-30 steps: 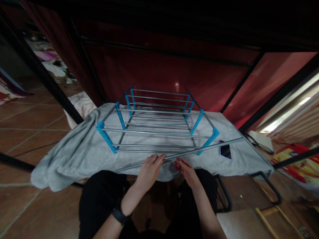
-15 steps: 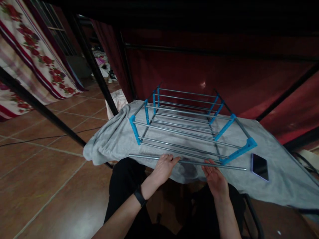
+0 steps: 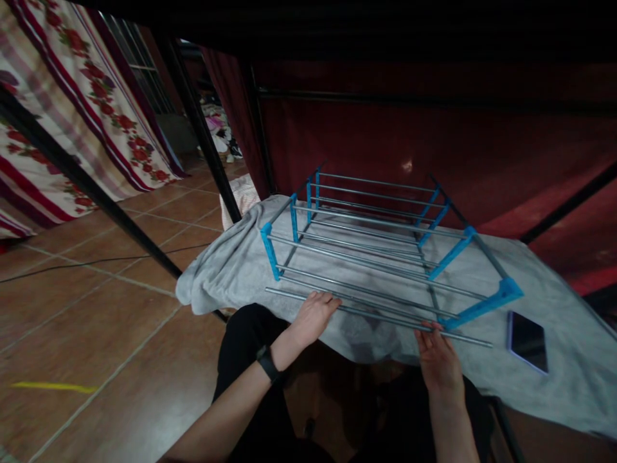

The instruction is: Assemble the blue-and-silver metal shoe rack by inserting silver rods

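A thin metal rod [image 3: 288, 294] lies across in front of the rack, its right end lower than its left. My left hand [image 3: 313, 316] is closed over the rod left of its middle, palm down. My right hand [image 3: 439, 360], palm up, has its fingers closed on the rod toward the right end. Just behind is a rack of metal tubes with blue plastic brackets [image 3: 482, 305], resting on a grey blanket [image 3: 231, 270]. Its nearest tubes run close beside the loose rod.
A phone [image 3: 527, 341] lies on the blanket to the right of the rack. Black metal frame posts [image 3: 197, 122] stand at the left, with a dark red curtain [image 3: 347, 141] behind. A yellow strip [image 3: 53, 387] and a dark cable [image 3: 101, 262] are on the tiled floor.
The view has shifted, moving the scene rightward. My right hand has slid right and its fingers have closed on the rod. My left hand has shifted slightly left along it.
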Demonstrator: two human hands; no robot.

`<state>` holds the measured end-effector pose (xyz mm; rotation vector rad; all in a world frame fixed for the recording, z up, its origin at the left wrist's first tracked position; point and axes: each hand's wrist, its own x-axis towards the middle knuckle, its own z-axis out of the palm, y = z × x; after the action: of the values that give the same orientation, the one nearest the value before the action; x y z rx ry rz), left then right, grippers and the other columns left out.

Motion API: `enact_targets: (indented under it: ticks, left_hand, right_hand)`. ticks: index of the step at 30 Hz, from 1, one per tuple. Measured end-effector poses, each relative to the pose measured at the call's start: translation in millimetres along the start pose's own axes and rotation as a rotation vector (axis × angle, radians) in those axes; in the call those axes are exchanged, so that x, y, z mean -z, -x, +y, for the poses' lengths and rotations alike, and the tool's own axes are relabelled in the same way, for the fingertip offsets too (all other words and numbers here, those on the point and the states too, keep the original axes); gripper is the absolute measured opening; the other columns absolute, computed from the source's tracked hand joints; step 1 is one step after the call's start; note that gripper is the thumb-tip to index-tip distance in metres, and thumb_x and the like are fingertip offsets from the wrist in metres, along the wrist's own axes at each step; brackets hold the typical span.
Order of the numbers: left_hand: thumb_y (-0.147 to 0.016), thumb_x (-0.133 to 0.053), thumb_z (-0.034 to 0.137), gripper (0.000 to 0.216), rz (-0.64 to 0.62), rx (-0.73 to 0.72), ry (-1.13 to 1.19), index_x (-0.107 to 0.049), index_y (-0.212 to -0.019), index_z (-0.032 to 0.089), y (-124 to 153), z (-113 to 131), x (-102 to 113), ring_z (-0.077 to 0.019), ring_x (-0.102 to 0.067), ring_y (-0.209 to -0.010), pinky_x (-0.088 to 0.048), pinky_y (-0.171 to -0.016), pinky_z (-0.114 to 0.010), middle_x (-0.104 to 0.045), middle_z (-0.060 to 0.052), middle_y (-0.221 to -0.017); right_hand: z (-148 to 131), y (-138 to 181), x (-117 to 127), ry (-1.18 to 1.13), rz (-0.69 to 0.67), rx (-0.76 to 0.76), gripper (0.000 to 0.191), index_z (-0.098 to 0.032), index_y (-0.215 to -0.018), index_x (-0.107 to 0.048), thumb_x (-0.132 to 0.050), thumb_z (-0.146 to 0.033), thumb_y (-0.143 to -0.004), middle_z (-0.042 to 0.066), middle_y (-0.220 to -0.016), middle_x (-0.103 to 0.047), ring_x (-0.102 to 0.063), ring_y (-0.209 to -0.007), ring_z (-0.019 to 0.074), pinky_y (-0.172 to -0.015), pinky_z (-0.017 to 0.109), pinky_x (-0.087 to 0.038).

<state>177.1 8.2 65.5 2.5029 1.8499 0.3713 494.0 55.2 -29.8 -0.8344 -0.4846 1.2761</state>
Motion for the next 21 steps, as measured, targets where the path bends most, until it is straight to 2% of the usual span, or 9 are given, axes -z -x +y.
enact_targets:
  ticks: [6,10,13,17,21]
  left_hand:
    - [-0.098,-0.044,0.016,0.030,0.010,0.022,-0.012,-0.066,-0.118,0.022,0,-22,5,-0.0213,-0.061,-0.096,-0.041,-0.088,-0.037,-0.066,-0.007,-0.099]
    - [-0.098,-0.044,0.015,0.029,0.051,0.041,-0.030,-0.068,-0.114,0.022,4,-34,7,-0.0208,-0.062,-0.094,-0.042,-0.087,-0.037,-0.066,-0.007,-0.097]
    - [-0.097,-0.047,0.016,0.027,0.084,0.044,-0.024,-0.069,-0.112,0.022,6,-44,9,-0.0206,-0.062,-0.093,-0.043,-0.086,-0.037,-0.066,-0.006,-0.096]
    - [-0.095,-0.052,0.015,0.023,0.104,0.047,-0.041,-0.069,-0.109,0.021,9,-57,12,-0.0211,-0.062,-0.092,-0.043,-0.085,-0.037,-0.066,-0.006,-0.094]
    - [-0.097,-0.049,0.017,0.024,0.134,0.060,-0.047,-0.069,-0.108,0.020,13,-70,14,-0.0214,-0.062,-0.092,-0.044,-0.085,-0.038,-0.066,-0.006,-0.092]
  right_hand:
    - [0,-4,7,-0.004,0.040,-0.003,0.021,-0.028,-0.094,-0.073,-0.078,-0.024,-0.074,-0.003,-0.096,-0.076,-0.070,-0.096,0.0132,-0.099,0.034,-0.053]
    - [-6,-6,5,0.014,0.051,-0.045,0.015,-0.028,-0.091,-0.074,-0.076,-0.033,-0.077,-0.002,-0.098,-0.076,-0.070,-0.097,0.0145,-0.099,0.035,-0.053]
    - [-9,-8,3,0.033,0.070,-0.033,0.015,-0.027,-0.086,-0.074,-0.076,-0.037,-0.076,-0.002,-0.092,-0.075,-0.071,-0.093,0.0152,-0.098,0.036,-0.053]
    - [-12,-13,1,0.034,0.115,-0.001,0.018,-0.025,-0.082,-0.072,-0.082,-0.035,-0.071,-0.002,-0.087,-0.074,-0.070,-0.085,0.0154,-0.097,0.040,-0.055]
    - [-20,-21,3,0.017,0.137,0.004,0.022,-0.024,-0.081,-0.071,-0.086,-0.029,-0.067,-0.004,-0.083,-0.074,-0.069,-0.079,0.0130,-0.095,0.038,-0.056]
